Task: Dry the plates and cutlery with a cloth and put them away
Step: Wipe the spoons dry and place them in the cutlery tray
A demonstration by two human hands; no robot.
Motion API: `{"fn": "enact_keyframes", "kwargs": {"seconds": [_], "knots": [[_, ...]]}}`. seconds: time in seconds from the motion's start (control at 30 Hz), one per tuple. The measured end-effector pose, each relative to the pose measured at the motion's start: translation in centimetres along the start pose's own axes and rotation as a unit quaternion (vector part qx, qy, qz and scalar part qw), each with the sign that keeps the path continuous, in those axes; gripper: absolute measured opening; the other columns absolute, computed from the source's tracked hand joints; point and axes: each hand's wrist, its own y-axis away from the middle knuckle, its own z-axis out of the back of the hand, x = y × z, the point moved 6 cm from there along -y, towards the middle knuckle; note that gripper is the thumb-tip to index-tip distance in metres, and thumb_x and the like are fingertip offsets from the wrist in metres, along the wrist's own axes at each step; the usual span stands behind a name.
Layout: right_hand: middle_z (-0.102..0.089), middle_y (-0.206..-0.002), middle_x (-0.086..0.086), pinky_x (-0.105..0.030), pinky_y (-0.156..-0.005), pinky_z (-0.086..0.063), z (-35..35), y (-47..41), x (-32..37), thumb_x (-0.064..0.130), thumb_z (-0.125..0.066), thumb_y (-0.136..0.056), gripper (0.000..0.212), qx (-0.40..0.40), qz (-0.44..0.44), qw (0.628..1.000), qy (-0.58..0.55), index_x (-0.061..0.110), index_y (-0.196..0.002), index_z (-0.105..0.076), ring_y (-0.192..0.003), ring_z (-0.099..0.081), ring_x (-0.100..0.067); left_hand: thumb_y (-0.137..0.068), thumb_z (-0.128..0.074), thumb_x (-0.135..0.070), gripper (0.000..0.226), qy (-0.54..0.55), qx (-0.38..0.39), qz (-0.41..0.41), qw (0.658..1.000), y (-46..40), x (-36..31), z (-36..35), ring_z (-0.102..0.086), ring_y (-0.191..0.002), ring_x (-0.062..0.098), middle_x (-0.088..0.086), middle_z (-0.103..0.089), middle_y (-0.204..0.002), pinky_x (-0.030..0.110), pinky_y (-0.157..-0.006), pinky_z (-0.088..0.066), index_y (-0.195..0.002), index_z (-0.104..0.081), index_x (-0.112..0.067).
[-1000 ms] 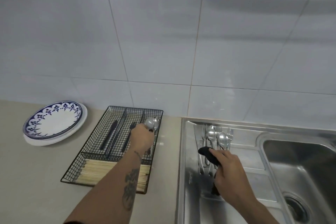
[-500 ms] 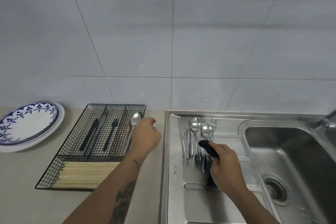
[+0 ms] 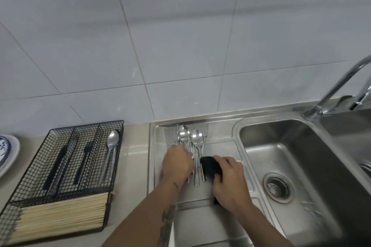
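Pale grey wall tiles [image 3: 180,36] fill the upper half of the frame, above a beige counter [image 3: 132,166] at lower left and a stainless sink unit whose drainboard [image 3: 220,216] sits at centre, with one deep basin [image 3: 301,176] to its right and one curved tap [image 3: 339,84] at the right edge. One black wire cutlery tray [image 3: 60,176] stands on the counter at lower left; its three long compartments hold, from left to right, one dark-handled knife [image 3: 58,164], one dark-handled fork [image 3: 84,162] and one shiny steel spoon [image 3: 110,154] lying bowl up, while the front compartment is packed with pale wooden chopsticks [image 3: 60,216]. One blue-and-white patterned plate [image 3: 6,152] shows at the left edge, cut off by the frame.

On the drainboard, just left of centre, lies a bundle of steel cutlery [image 3: 190,142]: two spoon bowls are plain to see, with fork tines behind them, the rest too crowded to count. The left hand [image 3: 176,164] rests on this bundle with fingers curled over the handles; whether it has hold of a piece I cannot tell. The right hand [image 3: 228,180], just beside it, grips one dark cloth [image 3: 210,168], fingers wrapped round it, the cloth touching the drainboard next to the handles.
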Motion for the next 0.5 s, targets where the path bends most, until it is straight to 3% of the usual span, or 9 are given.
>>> {"fn": "enact_keyframes", "kwargs": {"seconds": [0.1,0.2,0.33,0.5], "knots": [[-0.043,-0.134,0.007,-0.030,-0.108,-0.032,-0.9,0.1,-0.9,0.021,-0.057,-0.080,0.063,0.032,0.011,0.999,0.018,0.030,-0.140,-0.042,-0.123,-0.033,-0.015,-0.090,-0.061,-0.036,0.025,-0.017,0.002,0.025,1.000,-0.9,-0.6,-0.6,-0.063,-0.090,0.022,0.004,-0.062,-0.100,0.037,-0.082,-0.055,-0.101,-0.062,-0.014],[-0.042,-0.138,0.007,-0.031,-0.109,-0.032,-1.6,0.5,-1.2,0.017,-0.055,-0.078,0.066,0.046,0.048,0.997,0.024,0.030,-0.141,-0.041,-0.127,-0.035,-0.016,-0.084,-0.060,-0.020,0.023,-0.027,0.008,0.039,0.999,-1.5,-1.1,-1.0,-0.062,-0.094,0.024,0.005,-0.059,-0.103,0.037,-0.084,-0.057,-0.106,-0.057,-0.012],[-0.046,-0.134,0.010,-0.023,-0.107,-0.033,-1.1,0.6,-1.9,0.002,-0.051,-0.084,0.061,0.018,0.047,0.998,-0.038,0.029,-0.138,-0.048,-0.122,-0.040,-0.010,-0.076,-0.059,-0.010,0.023,0.021,0.014,0.076,0.997,-1.7,-1.2,-0.8,-0.063,-0.084,0.023,0.005,-0.061,-0.094,0.036,-0.075,-0.059,-0.098,-0.057,-0.012],[-0.052,-0.123,0.016,-0.009,-0.099,-0.034,1.3,0.5,-1.4,-0.010,-0.048,-0.085,0.057,-0.034,0.028,0.991,-0.124,0.029,-0.126,-0.056,-0.113,-0.045,0.007,-0.084,-0.058,-0.009,0.010,0.075,0.039,0.095,0.992,-0.7,-0.6,0.2,-0.062,-0.073,0.018,0.003,-0.062,-0.087,0.032,-0.065,-0.057,-0.093,-0.060,-0.012]]}}
